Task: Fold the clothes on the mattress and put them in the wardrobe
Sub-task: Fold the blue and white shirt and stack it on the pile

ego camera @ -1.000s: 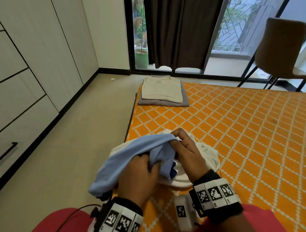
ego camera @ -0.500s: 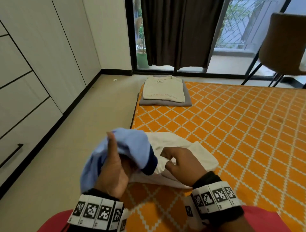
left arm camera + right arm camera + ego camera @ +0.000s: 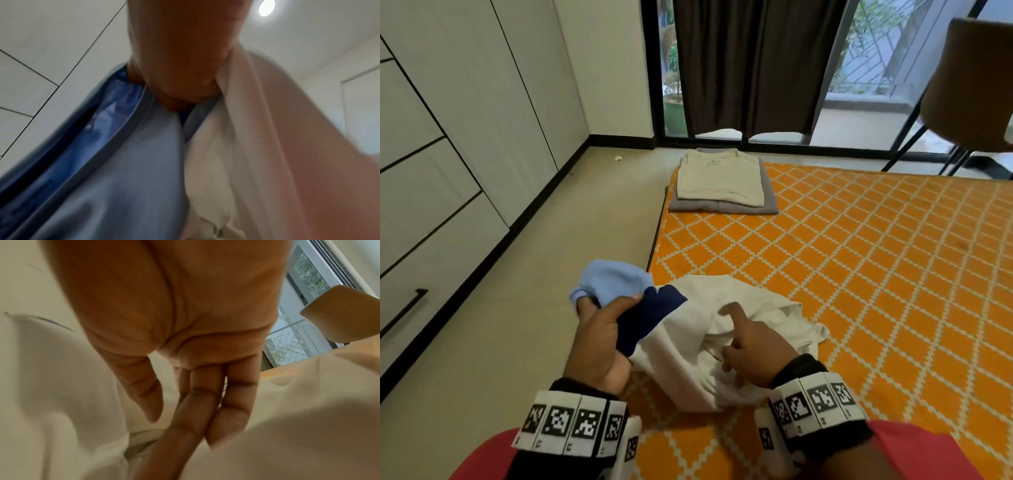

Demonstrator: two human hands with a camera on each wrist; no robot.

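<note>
A crumpled garment of white, light blue and navy cloth [image 3: 709,346] lies at the near left corner of the orange patterned mattress [image 3: 859,274]. My left hand [image 3: 602,339] grips its light blue and navy part [image 3: 616,284], lifted off the mattress edge; the left wrist view shows blue cloth [image 3: 123,162] and white cloth [image 3: 226,146] bunched under the palm. My right hand [image 3: 746,346] rests on the white cloth with its fingers [image 3: 197,402] nearly straight, holding nothing. A folded cream shirt [image 3: 719,181] lies on a folded grey garment [image 3: 722,205] at the mattress's far left corner.
White wardrobe doors and drawers [image 3: 448,154] with a black handle [image 3: 404,311] line the left wall, across a strip of beige floor [image 3: 551,257]. A dark curtain [image 3: 753,65] hangs over the glass door behind. A brown chair [image 3: 969,85] stands at the far right.
My left hand has pulled the blue part of the garment up and to the left. My right hand has let go of the cloth and now lies on the white part with its fingers straightened.
</note>
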